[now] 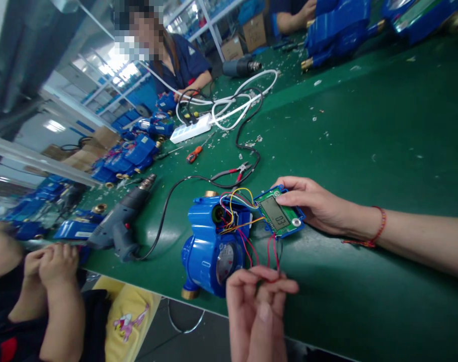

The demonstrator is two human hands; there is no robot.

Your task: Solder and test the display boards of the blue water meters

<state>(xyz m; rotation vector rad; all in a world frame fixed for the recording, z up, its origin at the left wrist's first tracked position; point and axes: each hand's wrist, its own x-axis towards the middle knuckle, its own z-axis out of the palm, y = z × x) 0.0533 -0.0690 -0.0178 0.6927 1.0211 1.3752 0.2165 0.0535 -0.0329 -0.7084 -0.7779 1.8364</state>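
Note:
A blue water meter (204,246) with brass pipe ends and a round dial lies on its side on the green bench mat (365,125). Several coloured wires run from its open top to a green circuit board (280,213) in a blue frame, whose small LCD reads 03. My right hand (312,203) is shut on that board, thumb across its upper edge. Two thin red wires (272,256) rise from the board's lower side to my left hand (257,306), whose fingertips pinch them just beyond the bench edge.
A grey heat gun (121,223), red-handled pliers (232,173), an orange screwdriver (194,153) and a white power strip (191,128) lie on the mat among cables and scraps. Stacks of blue meters (134,156) line the bench. A co-worker (179,65) sits beyond; another person's hands (51,266) are at lower left.

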